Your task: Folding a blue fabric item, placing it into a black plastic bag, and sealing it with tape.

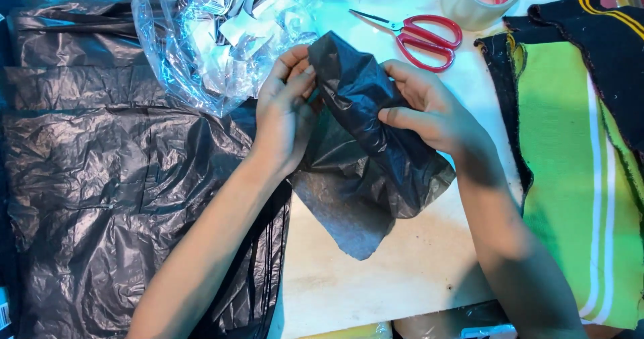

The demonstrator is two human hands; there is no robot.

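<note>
Both hands hold a crumpled black plastic bag (pixel 365 138) above the table (pixel 376 278): left hand (pixel 285 114) pinching its top edge, right hand (pixel 429 107) wrapped around its side. Red scissors (pixel 422 36) lie beyond the right grip.

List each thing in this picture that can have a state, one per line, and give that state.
Black bag: crumpled, held up off the table by both hands.
Left hand: closed on the bag's top edge.
Right hand: gripping the bag's side.
Scissors: lying flat, blades nearly shut.
Tape roll: lying flat.
Clear bag: filled with paper pieces.
Stack of black bags: spread flat.
</note>
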